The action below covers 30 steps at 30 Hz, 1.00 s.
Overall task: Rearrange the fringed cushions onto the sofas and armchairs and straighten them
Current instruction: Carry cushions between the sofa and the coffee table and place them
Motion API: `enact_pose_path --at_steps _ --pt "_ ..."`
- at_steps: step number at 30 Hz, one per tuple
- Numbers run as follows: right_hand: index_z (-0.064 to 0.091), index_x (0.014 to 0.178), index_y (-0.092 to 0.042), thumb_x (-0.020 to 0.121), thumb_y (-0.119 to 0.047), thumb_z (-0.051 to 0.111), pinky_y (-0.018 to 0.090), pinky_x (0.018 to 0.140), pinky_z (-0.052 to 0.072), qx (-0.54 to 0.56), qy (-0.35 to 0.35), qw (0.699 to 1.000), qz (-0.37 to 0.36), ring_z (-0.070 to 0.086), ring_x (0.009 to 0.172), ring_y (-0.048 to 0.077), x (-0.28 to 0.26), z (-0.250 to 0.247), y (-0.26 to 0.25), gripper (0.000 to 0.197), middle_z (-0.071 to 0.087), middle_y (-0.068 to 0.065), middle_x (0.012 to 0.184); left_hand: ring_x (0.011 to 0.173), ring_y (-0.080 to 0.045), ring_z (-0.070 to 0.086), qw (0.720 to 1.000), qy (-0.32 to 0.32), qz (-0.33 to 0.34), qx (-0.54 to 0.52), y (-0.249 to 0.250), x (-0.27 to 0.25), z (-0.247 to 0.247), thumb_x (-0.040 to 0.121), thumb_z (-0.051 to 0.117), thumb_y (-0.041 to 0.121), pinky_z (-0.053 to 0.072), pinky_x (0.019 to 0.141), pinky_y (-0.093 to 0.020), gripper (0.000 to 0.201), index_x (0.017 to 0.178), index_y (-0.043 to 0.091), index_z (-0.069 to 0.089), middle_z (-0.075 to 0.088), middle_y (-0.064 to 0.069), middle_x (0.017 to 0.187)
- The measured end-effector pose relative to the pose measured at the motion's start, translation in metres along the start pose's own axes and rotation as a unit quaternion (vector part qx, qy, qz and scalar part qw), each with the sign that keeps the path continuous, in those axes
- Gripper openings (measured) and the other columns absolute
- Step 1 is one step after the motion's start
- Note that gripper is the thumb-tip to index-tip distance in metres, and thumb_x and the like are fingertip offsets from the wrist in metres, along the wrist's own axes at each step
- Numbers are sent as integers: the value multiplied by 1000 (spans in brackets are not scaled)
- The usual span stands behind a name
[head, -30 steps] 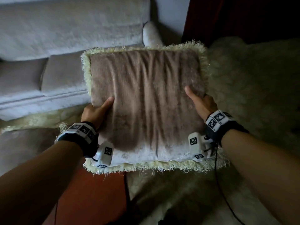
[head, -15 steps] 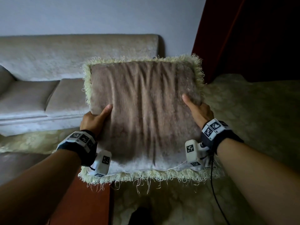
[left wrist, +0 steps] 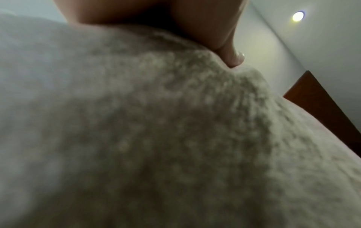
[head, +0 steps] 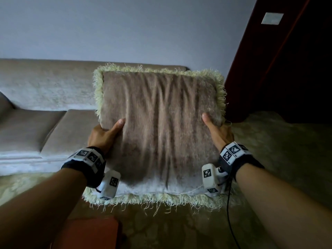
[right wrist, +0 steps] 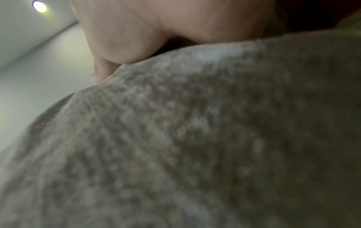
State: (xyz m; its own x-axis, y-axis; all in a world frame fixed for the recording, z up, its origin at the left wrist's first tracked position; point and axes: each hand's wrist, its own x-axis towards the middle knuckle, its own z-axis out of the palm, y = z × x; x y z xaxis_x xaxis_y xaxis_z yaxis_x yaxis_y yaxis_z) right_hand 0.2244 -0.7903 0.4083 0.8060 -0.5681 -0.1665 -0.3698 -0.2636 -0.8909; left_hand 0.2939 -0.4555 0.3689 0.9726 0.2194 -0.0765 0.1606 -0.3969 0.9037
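Cushion (head: 158, 130) lifted higher before sofa (head: 45, 97), left hand (head: 102, 135) and right hand (head: 220, 133) gripping its sides, thumbs pressed on front

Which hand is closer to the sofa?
Left. The left hand grips the fringed cushion on its sofa-side edge, right in front of the sofa seat. The right hand grips the opposite edge, by the dark wooden panel.

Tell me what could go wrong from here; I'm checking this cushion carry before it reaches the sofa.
1. The fringed cushion fills the view, hiding the floor ahead, so a misstep is possible.
2. The left hand and right hand grip only its side edges; the soft cushion could sag or slip.
3. The black cable dangles beside the loose fringe and might snag.
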Motion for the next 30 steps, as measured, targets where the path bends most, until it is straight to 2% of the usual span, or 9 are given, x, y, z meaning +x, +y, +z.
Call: enact_pose_path --at_steps 3,6,8,10,13,16,19,25,30 --pt "47 146 -8 79 -72 64 30 97 35 20 -10 1000 -3 50 132 33 56 23 -11 94 52 14 147 90 -32 70 1000 10 -7 9 8 47 13 54 61 91 58 88 -48 83 93 18 72 75 -8 90" --pt "48 146 -7 73 -79 64 38 108 39 21 -28 999 2 52 131 34 114 48 -20 104 53 14 147 92 -33 71 999 27 -16 13 16 95 34 58 64 89 58 88 -48 79 95 20 72 75 -9 93" --pt "46 146 -5 75 -78 63 37 107 38 18 -47 999 7 51 131 34 158 62 -26 103 51 14 147 94 -33 70 999 42 -16 12 22 130 53 63 67 84 57 89 -48 71 95 21 70 73 -9 94" --pt "44 147 -5 78 -77 61 35 104 37 9 -60 998 7 50 132 35 203 73 -33 102 49 15 149 94 -32 70 998 51 -22 3 28 163 73 60 67 85 57 90 -47 77 99 19 72 73 -9 95" --pt "42 150 -6 70 -91 50 43 110 36 -34 -74 997 14 48 133 39 267 88 -50 117 47 17 151 93 -32 71 997 67 -38 3 43 211 99 57 66 88 59 85 -45 92 105 10 74 75 -9 96" --pt "43 149 -6 64 -98 44 46 113 36 -49 -76 996 6 48 133 40 321 103 -71 126 48 19 150 94 -31 70 996 80 -42 -19 61 253 118 53 65 89 58 88 -47 92 106 15 74 75 -9 98" --pt "48 146 -10 65 -96 48 44 112 38 -45 -85 995 -9 52 129 38 365 122 -87 118 54 16 145 97 -32 69 995 87 -57 -13 69 294 130 66 71 79 57 90 -46 73 106 18 73 71 -7 96" --pt "57 139 -16 69 -92 50 44 108 41 -57 -96 994 -9 56 124 37 443 170 -99 104 59 14 140 95 -26 70 994 67 -72 -43 64 381 153 45 70 85 56 83 -37 100 114 14 74 75 -6 103" --pt "61 135 -18 73 -86 57 41 109 41 -52 -95 994 8 56 124 34 512 227 -100 92 62 8 136 98 -26 71 994 36 -94 -34 34 478 181 45 72 84 58 87 -41 98 115 15 74 76 -6 105"
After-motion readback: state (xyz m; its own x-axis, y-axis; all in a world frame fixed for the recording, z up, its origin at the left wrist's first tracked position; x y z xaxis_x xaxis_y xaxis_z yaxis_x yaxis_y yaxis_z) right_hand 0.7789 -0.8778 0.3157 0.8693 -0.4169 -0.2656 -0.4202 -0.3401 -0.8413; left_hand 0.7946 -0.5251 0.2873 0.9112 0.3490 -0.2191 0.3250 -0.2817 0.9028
